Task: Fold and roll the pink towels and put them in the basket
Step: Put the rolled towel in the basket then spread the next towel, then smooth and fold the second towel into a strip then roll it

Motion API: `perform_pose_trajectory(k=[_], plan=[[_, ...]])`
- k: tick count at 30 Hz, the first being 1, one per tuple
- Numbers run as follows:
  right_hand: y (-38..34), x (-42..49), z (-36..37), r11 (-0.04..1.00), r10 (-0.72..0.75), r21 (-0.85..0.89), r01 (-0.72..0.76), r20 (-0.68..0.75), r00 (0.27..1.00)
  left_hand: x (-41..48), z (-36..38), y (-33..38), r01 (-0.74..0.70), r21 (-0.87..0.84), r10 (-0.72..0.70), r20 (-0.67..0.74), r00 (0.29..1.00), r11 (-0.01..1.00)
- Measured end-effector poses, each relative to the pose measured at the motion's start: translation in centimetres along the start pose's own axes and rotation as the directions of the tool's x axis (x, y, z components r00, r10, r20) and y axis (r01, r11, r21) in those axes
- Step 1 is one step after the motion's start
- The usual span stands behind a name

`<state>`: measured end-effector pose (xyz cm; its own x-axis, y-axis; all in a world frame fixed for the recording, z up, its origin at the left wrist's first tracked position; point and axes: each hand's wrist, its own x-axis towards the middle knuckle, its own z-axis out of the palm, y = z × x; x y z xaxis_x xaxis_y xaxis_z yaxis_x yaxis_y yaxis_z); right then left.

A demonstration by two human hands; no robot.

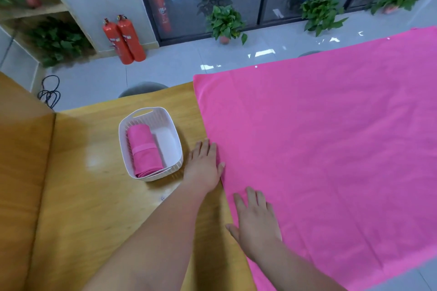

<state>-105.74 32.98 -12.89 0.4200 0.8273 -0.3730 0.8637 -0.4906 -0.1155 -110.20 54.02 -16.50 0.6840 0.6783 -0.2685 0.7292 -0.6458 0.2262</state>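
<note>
A large pink towel (326,149) lies spread flat over the right part of the wooden table (94,196). My left hand (204,163) rests flat at the towel's left edge, fingers straight. Nearer to me, my right hand (256,222) lies flat on the towel close to the same edge, fingers spread. To the left stands a white plastic basket (123,134). A rolled pink towel (144,149) with a band around it lies along the basket's left side. The basket's right half is bare.
Beyond the table's far edge are grey floor tiles, two dark stools (142,88), two red fire extinguishers (124,40), potted plants (225,22) and glass doors. A black cable (49,92) lies on the floor at the left. A second wooden surface (21,172) adjoins at the left.
</note>
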Motion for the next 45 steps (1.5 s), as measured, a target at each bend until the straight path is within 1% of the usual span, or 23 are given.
perform_pose_trajectory(k=[3, 10, 15, 17, 20, 24, 26, 28, 30, 32, 34, 35, 37, 39, 43, 45], plan=[[-0.1, 0.0, 0.2, 1.0, 0.002, -0.005, -0.002, 0.021, 1.0, -0.4, 0.0, 0.0, -0.039, 0.003, 0.039, 0.019, 0.999, 0.999], [-0.4, 0.8, 1.0, 0.997, 0.019, 0.071, -0.026, 0.097, 0.995, -0.5, 0.2, -0.4, -0.04, -0.021, 0.04, -0.002, 0.999, 0.999], [-0.4, 1.0, 0.7, 0.99, 0.028, 0.137, -0.041, 0.097, 0.995, -0.3, -0.1, -0.3, -0.024, -0.025, 0.024, 0.013, 1.0, 0.999], [-0.4, 0.8, 0.3, 0.988, 0.022, 0.15, -0.037, 0.1, 0.995, -0.2, -0.2, -0.2, -0.014, -0.046, 0.014, -0.001, 1.0, 0.999], [-0.1, 0.4, 0.0, 0.987, 0.021, 0.155, -0.03, 0.065, 0.998, 0.0, -0.7, 0.1, 0.016, -0.068, -0.018, -0.036, 0.999, 0.998], [-0.1, -0.2, -1.4, 0.991, 0.02, 0.13, -0.028, 0.064, 0.998, 0.4, -1.6, 1.3, 0.07, -0.12, -0.076, -0.048, 0.996, 0.99], [-0.2, -0.5, -1.9, 0.991, 0.03, 0.132, -0.035, 0.041, 0.999, 0.7, -2.0, 1.9, 0.095, -0.139, -0.102, -0.041, 0.994, 0.986], [-0.2, -0.8, -2.1, 0.989, 0.059, 0.138, -0.057, -0.006, 0.998, 1.0, -2.3, 2.7, 0.111, -0.151, -0.112, -0.002, 0.994, 0.982], [-0.3, -1.2, -2.3, 0.987, 0.098, 0.134, -0.089, -0.066, 0.993, 1.1, -2.6, 3.4, 0.093, -0.184, -0.092, 0.016, 0.996, 0.979], [-0.1, -1.4, -2.2, 0.988, 0.107, 0.121, -0.093, -0.119, 0.987, 1.2, -2.9, 4.0, 0.07, -0.265, -0.072, 0.003, 0.997, 0.962], [0.0, -1.5, -2.6, 0.988, 0.1, 0.133, -0.079, -0.156, 0.983, 1.0, -3.1, 4.1, 0.06, -0.335, -0.067, -0.01, 0.998, 0.94], [-0.1, -1.5, -3.0, 0.986, 0.102, 0.142, -0.083, -0.135, 0.986, 0.9, -3.1, 4.0, 0.058, -0.351, -0.067, -0.012, 0.998, 0.935], [-0.4, -1.6, -3.7, 0.988, 0.097, 0.13, -0.084, -0.102, 0.99, 0.5, -3.2, 3.5, 0.066, -0.352, -0.072, -0.005, 0.997, 0.934], [-0.9, -1.9, -4.3, 0.992, 0.055, 0.118, -0.047, -0.067, 0.996, 0.1, -3.3, 2.8, 0.079, -0.332, -0.084, 0.001, 0.997, 0.94], [-2.3, -2.2, -4.9, 0.992, -0.029, 0.125, 0.03, -0.008, 1.0, -0.8, -3.7, 1.5, 0.14, -0.244, -0.139, 0.019, 0.99, 0.96], [-2.6, -2.3, -5.2, 0.991, -0.075, 0.115, 0.075, -0.003, 0.997, -1.5, -4.1, 1.2, 0.158, -0.195, -0.157, 0.023, 0.987, 0.968]])
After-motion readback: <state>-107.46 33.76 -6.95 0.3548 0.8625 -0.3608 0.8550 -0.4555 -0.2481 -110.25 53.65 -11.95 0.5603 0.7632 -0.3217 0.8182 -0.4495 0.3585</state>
